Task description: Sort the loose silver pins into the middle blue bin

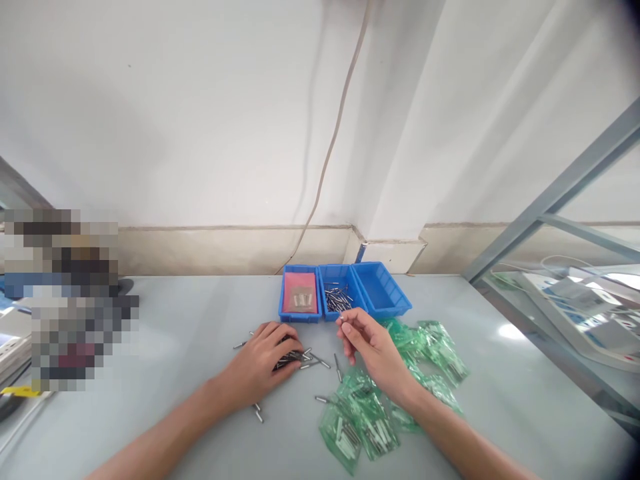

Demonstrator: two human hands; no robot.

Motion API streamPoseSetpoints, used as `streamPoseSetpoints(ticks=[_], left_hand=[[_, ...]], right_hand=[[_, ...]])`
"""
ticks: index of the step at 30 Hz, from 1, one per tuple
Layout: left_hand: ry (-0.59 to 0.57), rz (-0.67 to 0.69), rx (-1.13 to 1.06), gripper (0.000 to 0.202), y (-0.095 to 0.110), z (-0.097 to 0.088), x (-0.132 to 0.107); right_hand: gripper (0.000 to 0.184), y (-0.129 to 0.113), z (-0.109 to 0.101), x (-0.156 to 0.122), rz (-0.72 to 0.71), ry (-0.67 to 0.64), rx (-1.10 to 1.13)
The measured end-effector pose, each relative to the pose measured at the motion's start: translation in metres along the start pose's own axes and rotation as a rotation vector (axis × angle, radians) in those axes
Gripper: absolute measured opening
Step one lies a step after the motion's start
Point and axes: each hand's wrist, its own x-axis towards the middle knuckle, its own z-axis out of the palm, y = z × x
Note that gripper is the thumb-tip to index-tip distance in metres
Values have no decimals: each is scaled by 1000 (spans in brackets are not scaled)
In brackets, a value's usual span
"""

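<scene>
My left hand (270, 352) is cupped over a pile of thin metal pins (287, 360) on the table, its fingers curled around them. Several pins lie loose about it, some poking out beyond the fingers. Thumb and fingertips of my right hand (365, 340) are pinched together just in front of the middle blue bin (345, 272). A small shiny end, apparently of a metal pin, shows at the fingertips; the rest is hidden. That bin holds many similar pins. Green plastic bags (375, 427) with pins and white pieces inside lie under and beside my right forearm.
The left blue bin (281, 310) holds a pink sheet and a small clear bag of pale pieces. At the right stands another blue bin (383, 287). A metal frame (550, 200) rises at the right edge, and a wall (225, 133) backs the table.
</scene>
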Motion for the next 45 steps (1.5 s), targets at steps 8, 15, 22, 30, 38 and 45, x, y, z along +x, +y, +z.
streamPoseSetpoints(ticks=[8,15,22,30,38,45], left_hand=[[-12,-12,-6,13,0,0,0],[-11,-9,-8,14,0,0,0],[1,-5,-8,14,0,-1,1],[25,1,-5,14,1,-1,1],[12,6,4,13,0,0,1],[21,10,6,13,1,0,1]], right_hand=[[28,0,3,-5,-17,14,-76],[30,1,2,-5,23,-16,-79],[50,-2,1,-1,116,55,63],[38,-6,-1,-2,0,35,-66],[12,1,1,-12,-243,-233,-760],[10,1,7,-12,-306,-271,-876]])
